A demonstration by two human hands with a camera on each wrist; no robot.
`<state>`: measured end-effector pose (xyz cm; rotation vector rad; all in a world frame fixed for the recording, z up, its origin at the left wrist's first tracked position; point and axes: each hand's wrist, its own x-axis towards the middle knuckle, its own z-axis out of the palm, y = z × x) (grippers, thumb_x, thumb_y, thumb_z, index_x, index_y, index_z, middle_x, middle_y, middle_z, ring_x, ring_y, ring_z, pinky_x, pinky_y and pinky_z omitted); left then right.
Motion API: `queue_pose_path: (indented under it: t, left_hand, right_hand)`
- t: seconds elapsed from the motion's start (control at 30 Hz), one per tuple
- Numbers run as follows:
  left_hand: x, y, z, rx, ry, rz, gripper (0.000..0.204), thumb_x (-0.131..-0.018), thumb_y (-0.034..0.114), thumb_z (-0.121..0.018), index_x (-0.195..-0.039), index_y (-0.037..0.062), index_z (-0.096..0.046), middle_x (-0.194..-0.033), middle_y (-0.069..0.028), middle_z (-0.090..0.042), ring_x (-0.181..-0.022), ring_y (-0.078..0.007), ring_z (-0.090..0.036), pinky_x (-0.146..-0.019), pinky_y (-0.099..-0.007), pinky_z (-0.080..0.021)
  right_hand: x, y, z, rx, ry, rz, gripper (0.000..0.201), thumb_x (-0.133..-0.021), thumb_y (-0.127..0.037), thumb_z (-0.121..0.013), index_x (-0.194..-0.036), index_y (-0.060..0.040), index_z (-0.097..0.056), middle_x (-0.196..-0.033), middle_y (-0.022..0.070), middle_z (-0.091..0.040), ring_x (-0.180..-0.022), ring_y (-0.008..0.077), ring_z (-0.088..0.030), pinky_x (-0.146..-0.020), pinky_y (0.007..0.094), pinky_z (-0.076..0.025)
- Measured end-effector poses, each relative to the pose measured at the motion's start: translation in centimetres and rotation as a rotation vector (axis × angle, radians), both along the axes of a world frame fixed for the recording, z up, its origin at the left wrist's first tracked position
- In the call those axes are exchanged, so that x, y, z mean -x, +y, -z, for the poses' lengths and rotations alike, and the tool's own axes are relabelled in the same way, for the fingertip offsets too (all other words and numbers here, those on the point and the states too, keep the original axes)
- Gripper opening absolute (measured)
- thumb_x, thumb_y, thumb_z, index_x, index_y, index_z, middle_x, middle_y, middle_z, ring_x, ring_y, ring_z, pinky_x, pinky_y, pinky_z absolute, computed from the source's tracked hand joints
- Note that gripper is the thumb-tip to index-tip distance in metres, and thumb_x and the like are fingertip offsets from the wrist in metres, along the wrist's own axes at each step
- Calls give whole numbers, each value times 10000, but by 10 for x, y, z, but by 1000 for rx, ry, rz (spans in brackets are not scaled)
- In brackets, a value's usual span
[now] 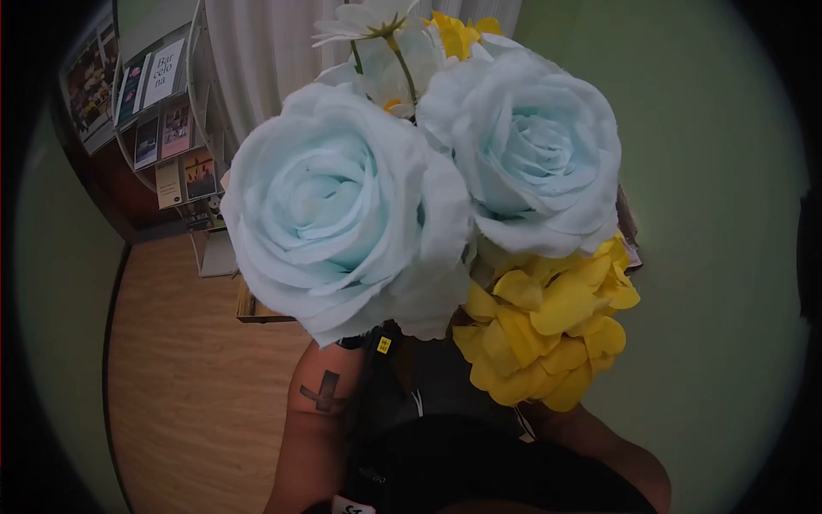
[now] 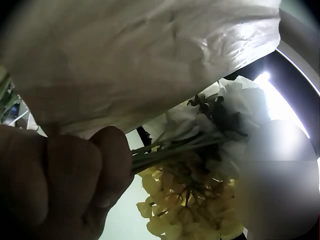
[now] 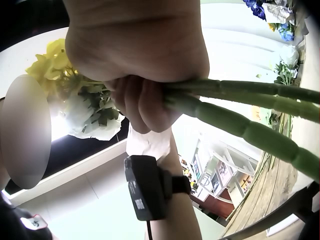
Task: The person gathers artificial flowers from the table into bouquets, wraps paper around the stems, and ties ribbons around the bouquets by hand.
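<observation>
My right hand (image 3: 140, 55) grips a bunch of flowers by thick green stems (image 3: 240, 122). In the left wrist view its curled fingers (image 2: 75, 175) sit at the left, with thin stems (image 2: 175, 150) running out toward the blooms. Large pale blue roses (image 1: 330, 193) and a yellow hydrangea (image 1: 548, 325) fill the middle of the head view, white daisies (image 1: 372, 26) above. A pale, creased paper-like sheet (image 2: 125, 55) covers the top of the left wrist view. Near my left wrist the sheet (image 3: 150, 144) shows again; my left hand is hidden, so I cannot tell its grip.
A magazine rack (image 1: 175, 128) stands at the left, over a wooden floor (image 1: 188, 377). A green wall (image 1: 711, 257) rises at the right. More stems lie on a wooden table (image 3: 260, 190), with other blue and white flowers (image 3: 287, 57) beyond.
</observation>
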<state>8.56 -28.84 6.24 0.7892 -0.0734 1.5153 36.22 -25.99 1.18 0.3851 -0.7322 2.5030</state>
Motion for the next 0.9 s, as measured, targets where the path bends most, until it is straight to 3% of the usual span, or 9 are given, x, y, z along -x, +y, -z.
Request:
queue_pose_path:
  t: [0.13,0.23,0.33,0.5,0.67,0.73,0.8,0.83,0.9]
  left_hand:
    - [-2,-20,-5,-45,59,-23,577,-1060,333,-416,-1535,48,-257,-1542,-165,-357,-1386,-316,-399,-1162,-447,-353]
    - [11,-18,-19,-84,99,-44,581,-1057,338,-420,-1533,46,-261,-1540,-165,-359,-1385,-316,-401,-1161,-447,-354]
    - [6,-9,-25,-91,124,-61,585,-1054,344,-424,-1531,45,-265,-1538,-164,-362,-1383,-317,-403,-1160,-448,-354]
    - [-4,-128,51,-89,163,-83,592,-1050,353,-431,-1527,42,-272,-1535,-163,-367,-1381,-318,-406,-1159,-449,-355]
    - [14,-100,21,-140,208,-126,599,-1045,363,-439,-1523,39,-279,-1532,-162,-372,-1379,-318,-410,-1158,-449,-355]
    - [0,-187,79,-148,223,-135,602,-1044,366,-441,-1522,38,-282,-1531,-162,-373,-1378,-319,-411,-1158,-450,-355]
    - [3,-184,70,-141,232,-143,605,-1042,370,-444,-1521,36,-285,-1530,-161,-375,-1377,-319,-413,-1157,-450,-356]
    - [3,-184,67,-138,236,-149,606,-1041,372,-446,-1520,36,-286,-1530,-161,-376,-1376,-319,-413,-1157,-450,-356]
    - [6,-204,76,-143,242,-161,609,-1039,376,-449,-1518,35,-289,-1528,-161,-378,-1375,-319,-415,-1157,-450,-356]
  right_hand:
    - [104,81,-66,37,-42,58,485,-1035,-554,-391,-1245,-122,-456,-1115,104,-526,-949,223,-533,-843,374,-464]
    - [126,62,-62,62,-75,98,496,-1036,-552,-388,-1276,-123,-449,-1152,112,-527,-982,233,-540,-867,383,-469]
    - [110,24,-34,119,-125,139,508,-1037,-550,-385,-1307,-124,-443,-1190,119,-528,-1016,243,-547,-891,391,-475]
    - [86,32,-37,233,-214,208,532,-1040,-547,-380,-1359,-125,-433,-1254,131,-529,-1073,258,-559,-932,406,-485]
    - [75,34,-39,293,-292,259,559,-1042,-544,-375,-1411,-126,-422,-1317,144,-531,-1129,274,-571,-972,420,-494]
    - [89,35,-34,316,-305,274,565,-1042,-543,-374,-1422,-127,-420,-1330,146,-531,-1140,277,-573,-980,423,-496]
    - [130,42,-20,-3,-66,-256,530,-1072,-376,-403,-1499,-76,-313,-1465,166,-429,-1299,287,-509,-1082,429,-465]
    - [111,16,-70,13,-123,-177,510,-1061,-315,-463,-1484,-63,-330,-1452,167,-448,-1299,275,-516,-1071,426,-477]
    - [80,17,-50,-66,-222,29,589,-1055,-406,-423,-1521,-83,-266,-1498,169,-392,-1338,309,-467,-1113,456,-420]
